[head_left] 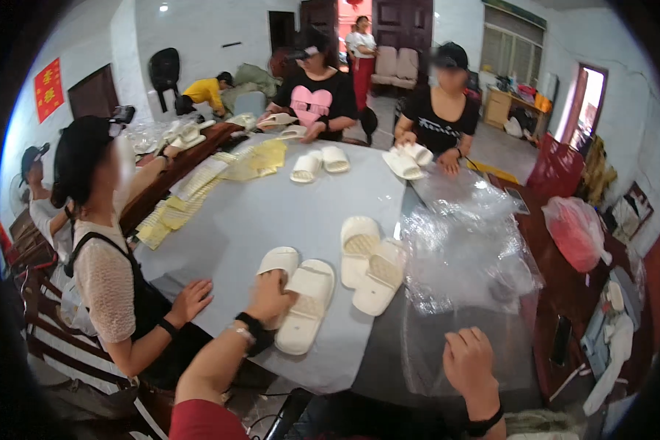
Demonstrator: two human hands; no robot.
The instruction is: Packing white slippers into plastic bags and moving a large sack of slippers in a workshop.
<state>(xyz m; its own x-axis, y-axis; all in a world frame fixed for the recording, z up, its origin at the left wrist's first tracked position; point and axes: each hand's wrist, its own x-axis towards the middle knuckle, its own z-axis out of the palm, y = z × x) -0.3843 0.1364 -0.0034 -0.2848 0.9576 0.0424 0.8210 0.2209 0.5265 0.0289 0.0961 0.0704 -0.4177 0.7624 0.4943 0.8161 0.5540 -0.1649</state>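
My left hand [271,299] is closed around the heel end of a cream-white slipper [279,259], whose footbed it largely hides. Right beside it lies the matching slipper [312,287], sole down with its quilted footbed showing. Just beyond, a second pair rests on the grey table cover: one slipper [359,238] partly under the other slipper [380,277]. Over the near edge of a clear plastic bag [447,352], my right hand [471,363] has its fingers curled in; whether they grip the plastic is hidden.
Clear plastic bags [469,249] are heaped on the right. Yellow-and-white sheets [191,194] lie far left. Two co-workers across handle slippers; another at left rests a hand [192,299] near my arm. A phone [562,340] and a red bag [576,231] lie on the right-hand table.
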